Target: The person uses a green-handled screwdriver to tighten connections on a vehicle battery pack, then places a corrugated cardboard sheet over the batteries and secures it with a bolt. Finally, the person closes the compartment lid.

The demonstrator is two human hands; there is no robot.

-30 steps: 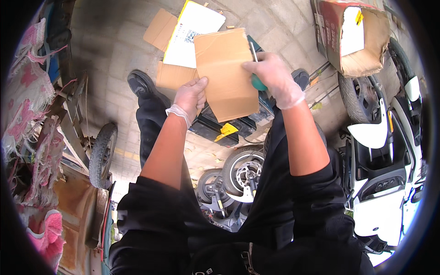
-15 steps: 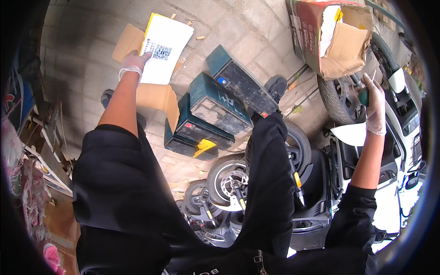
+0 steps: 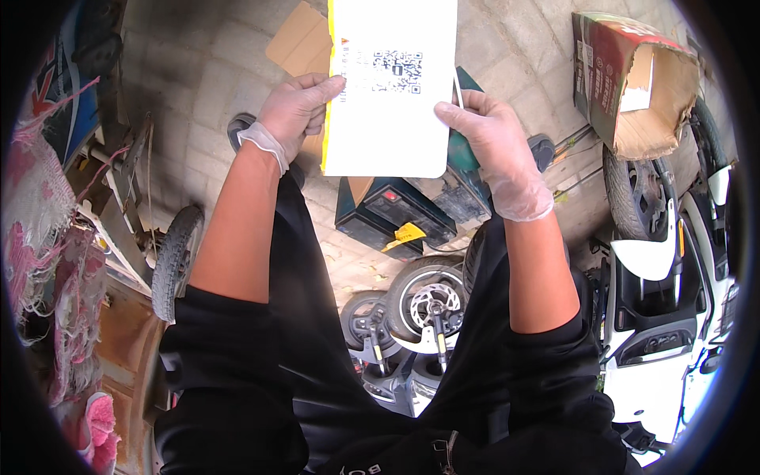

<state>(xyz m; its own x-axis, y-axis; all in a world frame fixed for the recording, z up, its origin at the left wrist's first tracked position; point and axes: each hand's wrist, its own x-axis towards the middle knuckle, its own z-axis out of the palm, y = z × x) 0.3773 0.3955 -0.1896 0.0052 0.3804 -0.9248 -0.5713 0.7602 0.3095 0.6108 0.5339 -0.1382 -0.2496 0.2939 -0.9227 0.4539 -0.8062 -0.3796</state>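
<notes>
A white sheet with a yellow left edge and a black square code (image 3: 392, 127) is held up in front of me. My left hand (image 3: 294, 111), in a thin clear glove, pinches its left edge, thumb on top. At its right edge, my gloved right hand (image 3: 495, 142) grips the sheet between thumb and fingers. The same hand also keeps hold of a green-handled tool (image 3: 462, 152) with a thin pale shaft, apparently a screwdriver. Below and behind the sheet stand dark green batteries (image 3: 388, 214), one with a torn yellow label (image 3: 406, 235); the sheet partly hides them.
An open, torn cardboard box (image 3: 606, 87) lies at the far right, by a tyre (image 3: 631, 194). Brown cardboard (image 3: 299, 43) is on the paving at upper left. Scooter wheels (image 3: 431, 297) show between my legs. Frayed pink cloth (image 3: 75, 317) hangs at left.
The sheet has come up off the cardboard toward the middle in my left hand. My right hand has swung in from the far right, tool still in it, and now grips the sheet's right edge.
</notes>
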